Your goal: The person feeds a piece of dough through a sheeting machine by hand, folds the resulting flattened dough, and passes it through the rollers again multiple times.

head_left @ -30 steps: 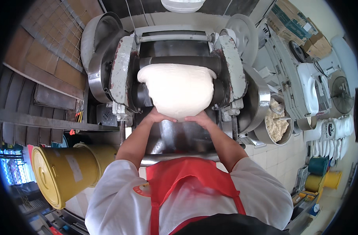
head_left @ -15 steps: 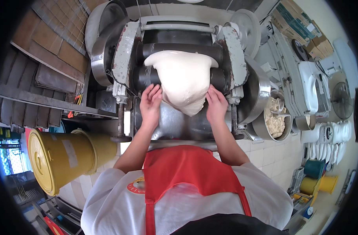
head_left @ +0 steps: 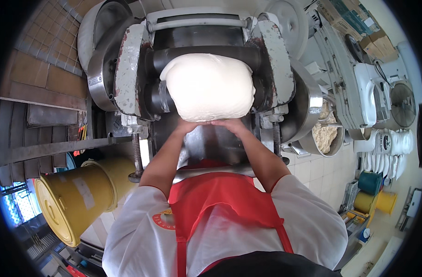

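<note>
A thick, smooth mass of pale dough rests against the two dark rollers of a dough sheeter. Both my hands hold the dough at its near edge from underneath. My left hand supports it left of the middle, and close beside it my right hand does the same. The dough hides most of my fingers; only the backs of the hands and wrists show. Below my hands lies the machine's metal tray.
Worn grey side frames flank the rollers, with a threaded post at the right. A metal bowl of rough, lumpy dough stands right. Yellow lidded bins are at the lower left, beside a rack of dark trays.
My hands have gone from the sides of the hanging dough to underneath its near edge and closer together. The drooping flap is now gathered up into a rounded, thicker mass.
</note>
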`<state>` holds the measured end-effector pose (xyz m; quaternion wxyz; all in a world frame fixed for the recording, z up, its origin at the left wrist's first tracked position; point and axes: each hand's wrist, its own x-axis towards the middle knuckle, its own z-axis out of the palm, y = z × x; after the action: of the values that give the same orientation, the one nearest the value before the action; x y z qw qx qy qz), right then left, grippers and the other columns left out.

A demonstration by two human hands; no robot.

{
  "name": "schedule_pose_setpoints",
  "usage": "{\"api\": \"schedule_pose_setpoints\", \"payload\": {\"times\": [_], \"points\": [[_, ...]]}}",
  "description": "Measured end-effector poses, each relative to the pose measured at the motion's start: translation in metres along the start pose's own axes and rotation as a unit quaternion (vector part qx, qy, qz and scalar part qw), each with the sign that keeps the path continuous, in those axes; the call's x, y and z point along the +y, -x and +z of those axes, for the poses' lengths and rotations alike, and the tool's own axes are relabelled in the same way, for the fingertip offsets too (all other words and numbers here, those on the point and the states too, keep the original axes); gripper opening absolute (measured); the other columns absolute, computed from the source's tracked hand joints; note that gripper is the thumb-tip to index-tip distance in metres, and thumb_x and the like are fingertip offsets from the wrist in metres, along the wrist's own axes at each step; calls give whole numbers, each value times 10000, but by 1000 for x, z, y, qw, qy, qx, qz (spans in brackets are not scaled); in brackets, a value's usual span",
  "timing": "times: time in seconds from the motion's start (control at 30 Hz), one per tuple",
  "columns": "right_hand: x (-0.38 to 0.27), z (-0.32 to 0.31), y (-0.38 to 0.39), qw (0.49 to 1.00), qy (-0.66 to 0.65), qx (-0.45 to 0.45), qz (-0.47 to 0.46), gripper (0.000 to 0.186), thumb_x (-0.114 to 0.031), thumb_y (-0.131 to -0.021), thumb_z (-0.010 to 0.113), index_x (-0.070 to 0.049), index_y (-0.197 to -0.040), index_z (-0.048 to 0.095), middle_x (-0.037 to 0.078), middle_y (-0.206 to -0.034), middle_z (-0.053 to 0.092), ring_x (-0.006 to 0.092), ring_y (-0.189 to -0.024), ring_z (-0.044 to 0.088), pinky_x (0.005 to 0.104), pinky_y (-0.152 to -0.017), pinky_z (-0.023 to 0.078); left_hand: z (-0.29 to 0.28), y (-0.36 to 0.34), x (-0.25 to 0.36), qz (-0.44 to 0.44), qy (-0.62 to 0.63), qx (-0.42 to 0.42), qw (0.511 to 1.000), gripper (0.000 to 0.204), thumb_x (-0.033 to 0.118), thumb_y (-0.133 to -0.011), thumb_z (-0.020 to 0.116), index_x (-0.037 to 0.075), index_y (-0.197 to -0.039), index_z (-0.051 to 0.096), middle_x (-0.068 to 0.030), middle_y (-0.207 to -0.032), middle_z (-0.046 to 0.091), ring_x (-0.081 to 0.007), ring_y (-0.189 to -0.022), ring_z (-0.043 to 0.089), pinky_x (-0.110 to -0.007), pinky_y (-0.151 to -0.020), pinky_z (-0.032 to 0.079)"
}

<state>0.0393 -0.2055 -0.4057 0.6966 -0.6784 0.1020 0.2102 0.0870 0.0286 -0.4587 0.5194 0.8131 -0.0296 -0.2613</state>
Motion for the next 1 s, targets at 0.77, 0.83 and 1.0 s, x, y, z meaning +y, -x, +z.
{"api": "schedule_pose_setpoints", "payload": {"times": [0.77, 0.83, 1.0], "points": [[38, 7, 99, 917, -161, 363, 14, 384, -167, -1029, 624, -94, -1403, 571, 60, -1276, 613, 154, -1108, 599, 333, -875, 527, 36, 115, -11, -65, 360, 333, 869, 537, 131, -1051, 573, -3, -1527, 362, -202, -1618, 354, -270, -1489, 373, -377, -1200, 308], [73, 12, 58, 905, -204, 352, 123, 418, -265, -1048, 581, -125, -1440, 542, 71, -1410, 562, 160, -1205, 563, 371, -876, 527, 42, 84, -50, -136, 404, 266, 865, 528, 306, -1097, 469, 14, -1531, 398, -169, -1577, 441, -249, -1484, 383, -374, -1217, 276], [102, -14, -67, 866, -431, 249, 50, 512, -428, -1035, 543, -118, -1442, 546, 67, -1439, 572, 227, -1252, 583, 459, -937, 533, 24, 5, -33, -96, 595, 202, 772, 544, 431, -1108, 383, 76, -1509, 473, -96, -1498, 556, -238, -1420, 457, -394, -1171, 352]]}}
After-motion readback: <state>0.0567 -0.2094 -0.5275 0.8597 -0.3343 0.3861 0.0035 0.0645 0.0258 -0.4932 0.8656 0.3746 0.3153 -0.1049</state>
